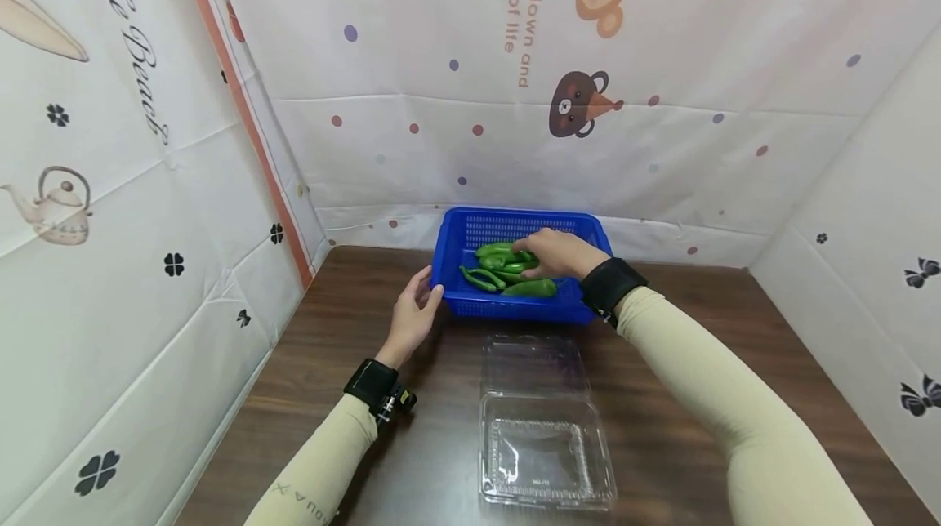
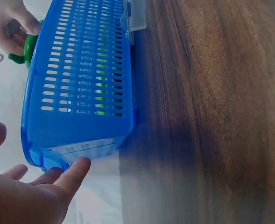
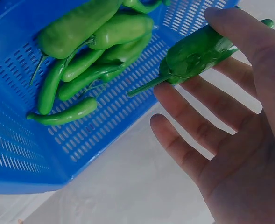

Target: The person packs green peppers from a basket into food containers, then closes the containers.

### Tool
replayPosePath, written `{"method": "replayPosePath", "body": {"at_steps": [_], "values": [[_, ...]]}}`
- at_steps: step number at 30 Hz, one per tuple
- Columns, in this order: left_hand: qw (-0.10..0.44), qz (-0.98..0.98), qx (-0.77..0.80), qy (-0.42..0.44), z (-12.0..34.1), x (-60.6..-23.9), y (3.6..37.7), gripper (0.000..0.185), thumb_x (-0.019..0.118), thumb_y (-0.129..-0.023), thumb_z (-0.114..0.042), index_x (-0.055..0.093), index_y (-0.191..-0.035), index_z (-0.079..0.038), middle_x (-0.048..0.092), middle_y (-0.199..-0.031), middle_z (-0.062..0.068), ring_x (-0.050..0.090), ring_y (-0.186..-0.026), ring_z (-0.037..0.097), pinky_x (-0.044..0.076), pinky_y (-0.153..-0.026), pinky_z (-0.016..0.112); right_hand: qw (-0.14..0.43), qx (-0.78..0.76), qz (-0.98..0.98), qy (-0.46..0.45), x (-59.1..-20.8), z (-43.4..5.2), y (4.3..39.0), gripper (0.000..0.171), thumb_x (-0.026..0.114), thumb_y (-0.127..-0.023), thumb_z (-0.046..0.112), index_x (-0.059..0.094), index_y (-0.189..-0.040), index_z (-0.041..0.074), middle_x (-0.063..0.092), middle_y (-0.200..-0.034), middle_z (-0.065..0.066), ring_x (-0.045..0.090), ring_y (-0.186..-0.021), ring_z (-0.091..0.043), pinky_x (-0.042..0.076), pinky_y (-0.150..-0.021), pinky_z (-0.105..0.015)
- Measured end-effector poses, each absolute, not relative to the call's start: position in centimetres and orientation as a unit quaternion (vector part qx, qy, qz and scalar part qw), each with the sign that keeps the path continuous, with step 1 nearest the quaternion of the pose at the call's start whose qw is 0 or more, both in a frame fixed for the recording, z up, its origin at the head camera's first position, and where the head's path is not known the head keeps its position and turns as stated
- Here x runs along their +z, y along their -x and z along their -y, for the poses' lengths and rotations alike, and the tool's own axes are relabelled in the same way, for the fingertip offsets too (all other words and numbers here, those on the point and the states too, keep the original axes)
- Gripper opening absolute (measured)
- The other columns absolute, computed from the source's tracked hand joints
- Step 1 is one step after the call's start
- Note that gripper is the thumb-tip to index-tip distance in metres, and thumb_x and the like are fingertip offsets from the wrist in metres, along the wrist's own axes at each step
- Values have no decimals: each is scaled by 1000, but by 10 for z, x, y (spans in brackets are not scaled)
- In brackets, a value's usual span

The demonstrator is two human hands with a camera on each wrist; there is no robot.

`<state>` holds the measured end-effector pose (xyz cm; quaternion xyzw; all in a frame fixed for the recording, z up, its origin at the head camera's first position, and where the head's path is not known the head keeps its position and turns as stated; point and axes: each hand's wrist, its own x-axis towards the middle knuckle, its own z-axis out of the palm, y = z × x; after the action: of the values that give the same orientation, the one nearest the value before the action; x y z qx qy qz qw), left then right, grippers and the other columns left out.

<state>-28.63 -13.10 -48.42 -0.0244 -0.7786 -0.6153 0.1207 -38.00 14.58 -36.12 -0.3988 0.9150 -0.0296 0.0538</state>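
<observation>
A blue basket with slotted walls stands at the back of the table and holds several green peppers of different sizes. My right hand reaches over it. In the right wrist view, a dark green pepper with its stem is held between the thumb and fingertips, over the basket's edge, apart from the heap of peppers. My left hand is at the basket's front left corner. Its fairly straight fingers touch the end wall near the rim in the left wrist view.
A clear plastic clamshell box lies unfolded in front of the basket, its lid toward it. The brown wooden table is bordered by printed white cloth walls at the back and sides.
</observation>
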Motion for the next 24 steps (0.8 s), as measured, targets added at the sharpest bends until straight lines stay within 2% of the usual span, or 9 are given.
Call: {"method": "replayPosePath", "body": {"at_steps": [9, 17, 22, 24], "values": [[152, 781, -604, 47, 132, -478, 274, 54, 60, -106, -20, 43, -155, -6, 53, -150, 21, 50, -139, 33, 42, -113, 49, 30, -14, -919, 393, -355, -157, 363, 49, 77, -94, 33, 65, -136, 10, 70, -125, -12, 66, -112, -31, 56, -93, -48], [169, 829, -531, 49, 127, -471, 257, 55, 60, -106, -29, 44, -155, -11, 47, -157, 8, 39, -148, 26, 31, -120, 53, -4, -20, -919, 394, -352, -174, 343, 47, 80, -92, 31, 68, -133, 10, 71, -114, -8, 67, -98, -23, 56, -83, -43], [178, 828, -526, 77, 123, -468, 245, 53, 60, -106, -25, 45, -155, -9, 47, -157, 10, 39, -147, 27, 33, -119, 54, -21, -32, -914, 405, -351, -187, 326, 49, 81, -91, 31, 68, -133, 9, 70, -119, -10, 67, -104, -26, 57, -85, -45], [176, 829, -524, 84, 122, -467, 240, 52, 60, -106, -25, 45, -155, -12, 47, -157, 8, 39, -147, 26, 33, -119, 52, -26, -33, -911, 411, -352, -191, 318, 51, 81, -91, 31, 67, -134, 8, 70, -120, -11, 67, -107, -28, 57, -87, -47]]}}
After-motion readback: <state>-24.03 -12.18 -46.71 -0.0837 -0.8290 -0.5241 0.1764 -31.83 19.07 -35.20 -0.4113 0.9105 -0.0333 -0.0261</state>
